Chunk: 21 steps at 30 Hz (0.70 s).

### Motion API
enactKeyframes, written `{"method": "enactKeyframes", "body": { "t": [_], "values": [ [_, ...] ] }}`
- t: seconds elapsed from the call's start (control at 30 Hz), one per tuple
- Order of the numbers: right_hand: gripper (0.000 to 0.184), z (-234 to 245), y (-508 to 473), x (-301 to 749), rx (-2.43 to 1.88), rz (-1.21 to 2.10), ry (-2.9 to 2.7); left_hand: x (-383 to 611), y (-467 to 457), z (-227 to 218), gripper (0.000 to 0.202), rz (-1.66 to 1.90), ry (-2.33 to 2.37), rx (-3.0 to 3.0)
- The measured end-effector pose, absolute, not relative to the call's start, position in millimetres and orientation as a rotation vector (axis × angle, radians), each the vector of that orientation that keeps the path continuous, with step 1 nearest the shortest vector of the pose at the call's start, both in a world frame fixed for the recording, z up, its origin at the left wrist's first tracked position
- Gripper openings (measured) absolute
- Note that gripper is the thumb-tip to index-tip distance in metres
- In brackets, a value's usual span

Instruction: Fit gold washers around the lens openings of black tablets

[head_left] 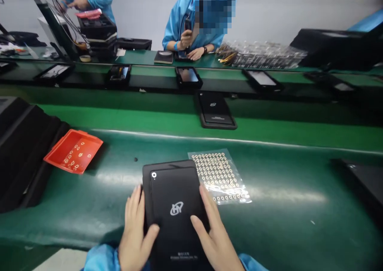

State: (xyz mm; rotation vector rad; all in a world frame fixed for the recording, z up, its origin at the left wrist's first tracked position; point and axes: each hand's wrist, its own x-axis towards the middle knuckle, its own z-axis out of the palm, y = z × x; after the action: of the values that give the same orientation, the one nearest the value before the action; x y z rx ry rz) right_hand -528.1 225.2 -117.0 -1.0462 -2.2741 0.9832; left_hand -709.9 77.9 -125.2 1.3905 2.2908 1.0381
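A black tablet (176,235) lies back side up in a dark tray, with a white logo in its middle and a camera ring at its upper left corner. My left hand (136,229) grips its left edge, the thumb resting on the back cover. On the opposite edge my right hand (214,227) holds it the same way, thumb on the cover. Partly behind the tablet's upper right corner is a clear sheet (239,197) with rows of small ring-shaped stickers. A red bin (97,143) to the left holds several loose rings.
Another tablet (214,107) in a tray lies on the green belt ahead. Several trays with devices, one a screen-up tablet (188,75), line the strip beyond. Black stacked trays (20,143) stand at left; a dark tray (365,187) is at right. Co-workers in blue sit opposite.
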Motion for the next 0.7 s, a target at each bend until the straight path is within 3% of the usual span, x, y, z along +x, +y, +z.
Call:
{"method": "enactKeyframes", "body": {
  "t": [0.07, 0.17, 0.33, 0.5, 0.7],
  "values": [
    [0.056, -113, 233, -531, -0.969, 0.727, -2.439, -747, 88, -119, 0.049, 0.842, 2.404, 1.622],
    [0.049, -97, 241, -541, -0.800, 0.476, -2.584, -810, 121, -111, 0.040, 0.893, 2.504, 1.578],
    [0.035, -78, 227, -576, -0.351, 0.782, -2.783, -864, 177, -114, 0.014, 1.000, 2.374, 1.542],
    [0.027, -96, 216, -596, -0.277, 0.872, -2.772, -836, 174, -106, 0.018, 1.160, 2.211, 1.500],
    [0.022, -98, 220, -592, -0.290, 0.958, -2.743, -789, 159, -86, 0.011, 1.037, 2.121, 1.753]
  ]
}}
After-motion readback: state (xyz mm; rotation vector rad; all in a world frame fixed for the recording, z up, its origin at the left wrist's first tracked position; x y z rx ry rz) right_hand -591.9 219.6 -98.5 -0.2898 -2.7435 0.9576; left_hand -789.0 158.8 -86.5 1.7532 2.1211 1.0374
